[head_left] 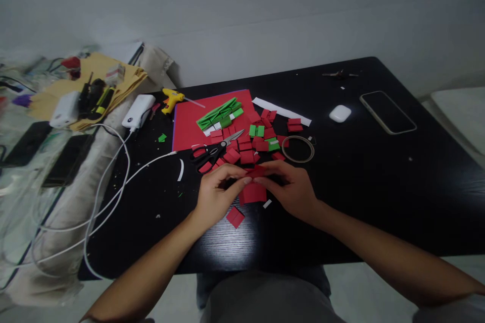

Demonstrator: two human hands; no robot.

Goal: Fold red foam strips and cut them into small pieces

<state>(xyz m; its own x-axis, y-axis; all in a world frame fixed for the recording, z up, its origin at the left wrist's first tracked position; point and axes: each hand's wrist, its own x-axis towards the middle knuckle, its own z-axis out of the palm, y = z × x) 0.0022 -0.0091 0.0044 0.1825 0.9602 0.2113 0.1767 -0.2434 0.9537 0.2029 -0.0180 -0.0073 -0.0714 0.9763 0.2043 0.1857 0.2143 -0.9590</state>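
Observation:
Between my two hands is a small piece of red paper (254, 172), pinched at its left end by my left hand (219, 189) and at its right end by my right hand (291, 189). Both hands have thumb and fingertips pressed together on it. Directly beneath lies a larger red paper piece (253, 193) on the table. A loose folded red square (235, 217) rests nearer to me, below my left hand. Just beyond the hands, many folded red pieces (246, 156) are heaped, with black-handled scissors (217, 150) lying open on them. A folded green piece (256, 131) sits among them.
Red sheets (189, 123) carry folded green strips (217, 113) at the back. A yellow glue gun (172, 100) and white power bank (138, 111) stand left, with a white cable (125, 181). Rightward are a tape roll (298, 149), earbud case (340, 113) and phone (388, 112).

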